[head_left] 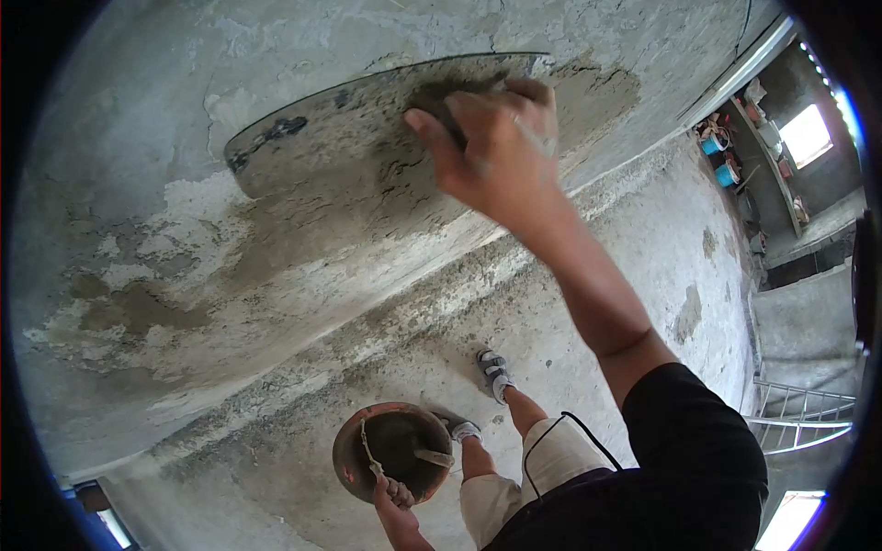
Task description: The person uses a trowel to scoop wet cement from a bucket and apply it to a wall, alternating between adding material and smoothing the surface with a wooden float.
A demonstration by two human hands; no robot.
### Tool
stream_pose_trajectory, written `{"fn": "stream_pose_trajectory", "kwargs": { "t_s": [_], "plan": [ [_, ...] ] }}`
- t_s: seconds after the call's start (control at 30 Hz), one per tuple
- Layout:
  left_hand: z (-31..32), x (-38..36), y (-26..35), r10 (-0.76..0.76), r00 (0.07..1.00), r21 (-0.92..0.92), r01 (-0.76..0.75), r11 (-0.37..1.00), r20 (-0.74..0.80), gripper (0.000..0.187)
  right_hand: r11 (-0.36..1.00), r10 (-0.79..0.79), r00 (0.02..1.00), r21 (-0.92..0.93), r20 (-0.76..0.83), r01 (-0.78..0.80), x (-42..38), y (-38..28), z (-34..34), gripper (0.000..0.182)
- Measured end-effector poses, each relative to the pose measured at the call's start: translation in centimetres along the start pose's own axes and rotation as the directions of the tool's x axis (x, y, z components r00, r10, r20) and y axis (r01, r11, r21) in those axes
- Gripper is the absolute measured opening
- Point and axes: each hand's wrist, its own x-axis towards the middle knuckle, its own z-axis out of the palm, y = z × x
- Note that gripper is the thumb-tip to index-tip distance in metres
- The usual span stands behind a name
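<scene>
Against the grey wall, my right hand grips a long, thin trowel from behind, its flat blade lying along the surface. Wet, darker mortar shows beside and below the blade, with rough pale patches farther left. Low in the view, my left hand is closed round the rope handle of a round bucket. A short stick-like tool handle rests inside the bucket; its lower part is hidden.
My sandalled feet are on the concrete floor near the wall's base. Blue buckets and a wooden plank are at the upper right. A metal ladder-like frame is at the lower right.
</scene>
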Motion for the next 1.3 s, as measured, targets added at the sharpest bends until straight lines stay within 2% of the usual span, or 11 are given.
{"fn": "stream_pose_trajectory", "kwargs": {
  "t_s": [0.27,0.37,0.47,0.6,0.7,0.8,0.97,1.13,1.2,1.27,1.3],
  "plan": [
    [-1.7,1.1,-0.9,-0.064,0.992,-0.100,0.053,0.994,-0.110,0.038,0.977,0.163,0.813,0.027,0.559,-0.214,-19.2,-6.0,15.0,0.034],
    [-1.0,0.3,-1.3,-0.020,0.997,-0.032,0.018,0.999,-0.073,0.037,0.981,0.187,0.410,-0.148,0.892,-0.126,-28.4,-6.0,20.6,0.033],
    [-0.1,-0.9,-1.0,0.023,0.998,-0.006,-0.024,1.000,-0.051,0.038,0.911,0.290,0.173,-0.215,0.941,-0.353,-30.7,-2.9,18.9,0.035],
    [-0.3,-1.5,-0.9,0.051,0.997,0.031,-0.049,0.998,-0.059,0.039,0.893,0.439,0.535,-0.286,0.722,-0.347,-26.0,3.0,10.5,0.041],
    [-0.2,-1.4,-0.5,0.022,0.999,0.017,-0.022,1.000,-0.035,0.040,0.965,0.200,0.942,0.111,0.268,-0.237,-15.1,9.3,1.4,0.028],
    [0.3,-1.0,-0.7,0.000,0.999,0.037,0.001,0.999,-0.036,0.040,0.999,0.027,0.999,-0.030,0.046,-0.025,-5.2,13.4,-4.6,0.027],
    [1.6,0.1,-1.5,-0.056,0.995,0.033,0.059,0.998,-0.082,0.039,0.987,0.160,0.960,-0.070,0.229,-0.148,-5.0,14.9,-0.4,0.031],
    [2.3,0.9,-1.8,-0.002,0.998,0.038,0.004,0.999,-0.058,0.037,0.984,0.116,0.914,-0.168,0.388,-0.053,-21.6,11.2,12.6,0.031],
    [3.2,0.9,-2.1,0.008,0.989,0.059,0.000,0.998,-0.148,0.037,0.959,0.278,0.452,-0.269,0.847,-0.087,-27.9,10.7,17.3,0.044],
    [3.1,1.1,-2.4,-0.035,0.989,0.075,0.046,0.996,-0.144,0.037,0.943,0.330,0.462,-0.264,0.824,-0.202,-38.3,11.8,22.0,0.045],
    [3.2,1.1,-2.7,-0.017,0.990,0.075,0.028,0.997,-0.139,0.037,0.898,0.410,0.269,-0.334,0.872,-0.286,-39.4,11.8,21.2,0.045]
  ]
}}
